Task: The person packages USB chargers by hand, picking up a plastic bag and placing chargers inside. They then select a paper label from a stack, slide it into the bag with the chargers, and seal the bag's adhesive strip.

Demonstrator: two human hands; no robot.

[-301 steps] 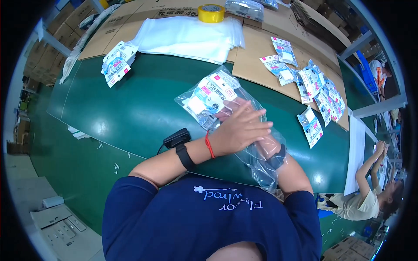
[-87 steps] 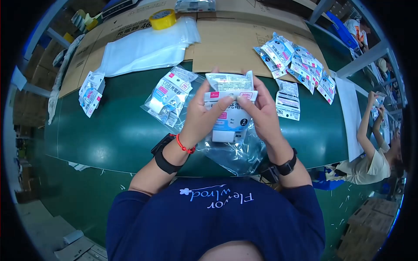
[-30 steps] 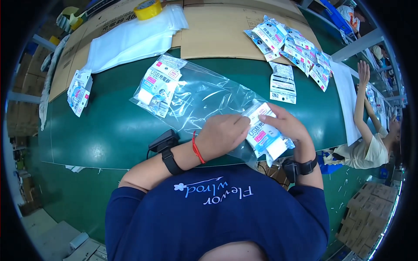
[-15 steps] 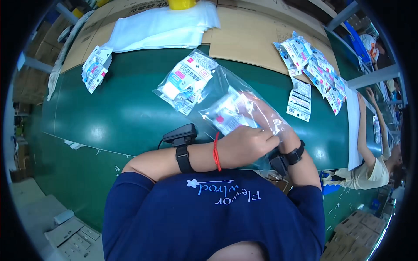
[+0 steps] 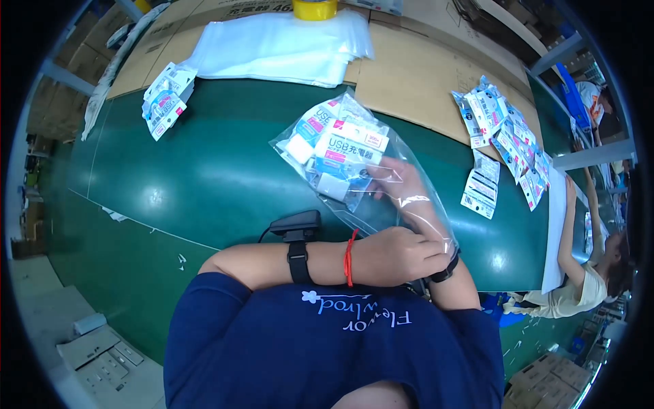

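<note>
A large clear plastic bag (image 5: 415, 160) lies slantwise over the green table, its opening toward me. Packaged white chargers with blue and pink cards are inside it, at its far left end; one charger pack (image 5: 347, 146) lies overlapping another pack (image 5: 308, 140). My right hand (image 5: 402, 184) reaches inside the bag up to the wrist, its fingers closed on the right edge of the nearer pack. Just outside the opening, my left hand (image 5: 402, 255) pinches the bag's near edge, beside my right wrist.
A heap of charger packs (image 5: 507, 126) and a single pack (image 5: 481, 184) lie at the right. Another small group of packs (image 5: 165, 102) sits at the far left. Behind, stacked clear bags (image 5: 272, 48) rest on cardboard (image 5: 415, 75) under a yellow tape roll (image 5: 315, 9). A co-worker (image 5: 579, 273) is at the right.
My right hand has pushed the second pack deeper into the bag, to the upper left, against the other pack. My left hand still pinches the bag's edge. The whole view has shifted slightly.
</note>
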